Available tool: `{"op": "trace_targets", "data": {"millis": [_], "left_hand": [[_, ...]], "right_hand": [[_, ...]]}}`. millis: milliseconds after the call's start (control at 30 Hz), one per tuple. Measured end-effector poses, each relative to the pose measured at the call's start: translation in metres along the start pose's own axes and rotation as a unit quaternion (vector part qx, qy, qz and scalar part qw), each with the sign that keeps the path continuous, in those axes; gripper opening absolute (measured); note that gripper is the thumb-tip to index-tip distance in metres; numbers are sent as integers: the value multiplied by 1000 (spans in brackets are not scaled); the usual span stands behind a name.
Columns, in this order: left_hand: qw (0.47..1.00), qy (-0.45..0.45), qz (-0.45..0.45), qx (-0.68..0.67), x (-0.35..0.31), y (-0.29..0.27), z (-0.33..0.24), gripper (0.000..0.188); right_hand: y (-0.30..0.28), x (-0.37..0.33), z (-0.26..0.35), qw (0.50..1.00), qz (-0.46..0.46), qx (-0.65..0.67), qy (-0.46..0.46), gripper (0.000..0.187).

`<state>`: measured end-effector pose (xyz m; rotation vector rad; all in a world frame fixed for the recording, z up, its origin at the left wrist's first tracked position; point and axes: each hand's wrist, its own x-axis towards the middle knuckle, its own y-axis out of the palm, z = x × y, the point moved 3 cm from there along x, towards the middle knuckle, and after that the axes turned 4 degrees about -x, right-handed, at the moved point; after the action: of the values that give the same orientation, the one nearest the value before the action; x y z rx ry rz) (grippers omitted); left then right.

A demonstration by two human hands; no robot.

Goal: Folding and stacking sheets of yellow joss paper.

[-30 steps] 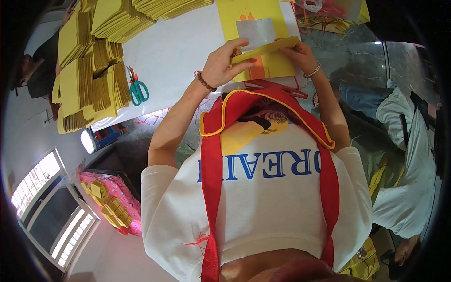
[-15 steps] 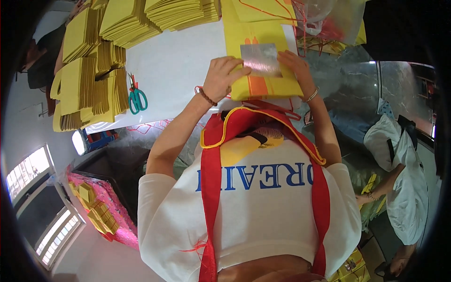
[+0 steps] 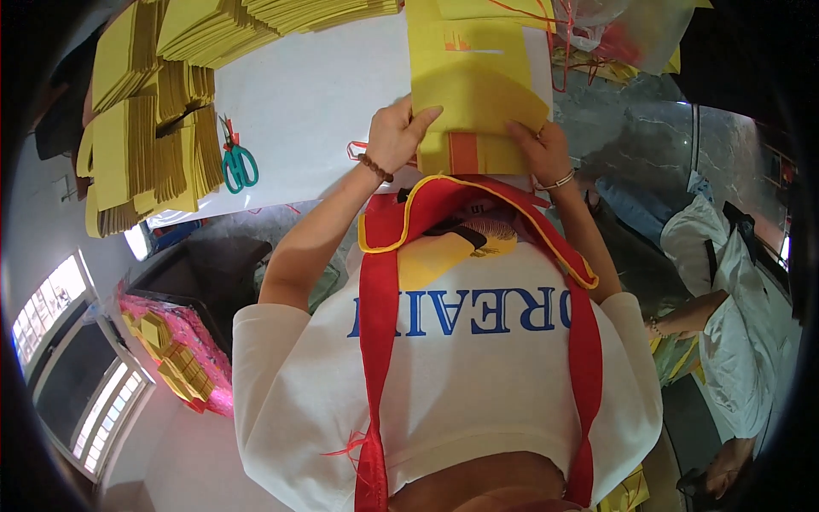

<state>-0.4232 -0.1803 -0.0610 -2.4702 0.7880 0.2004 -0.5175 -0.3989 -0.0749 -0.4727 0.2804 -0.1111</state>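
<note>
A yellow paper sheet [image 3: 479, 101] lies across a stack of yellow paper [image 3: 512, 159] at the table's near edge, where an orange patch [image 3: 463, 154] shows. My left hand [image 3: 396, 135] holds the left side of the paper, thumb on top and the other fingers largely hidden. At the right edge, my right hand [image 3: 544, 152] grips the paper with its thumb on top and its fingers mostly out of sight beneath.
Scissors with teal handles [image 3: 240, 168] lie on the white tabletop [image 3: 316, 111]. Stacks of folded yellow paper [image 3: 128, 154] line its left and far sides. Red string [image 3: 559, 60] and clear plastic bags [image 3: 631, 34] are at far right. A person in white [image 3: 742, 341] works at right.
The silvery rectangle between my hands is now covered by yellow paper. My right hand has moved slightly down and now grips the paper's right edge.
</note>
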Motion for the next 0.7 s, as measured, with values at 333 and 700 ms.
{"op": "trace_targets", "data": {"millis": [333, 700], "left_hand": [[984, -87, -23, -154, 18, 5, 8, 30], [966, -96, -62, -232, 26, 3, 5, 44]], "right_hand": [[6, 6, 17, 978, -199, 17, -62, 50], [11, 12, 11, 980, -194, -2, -40, 34]]}}
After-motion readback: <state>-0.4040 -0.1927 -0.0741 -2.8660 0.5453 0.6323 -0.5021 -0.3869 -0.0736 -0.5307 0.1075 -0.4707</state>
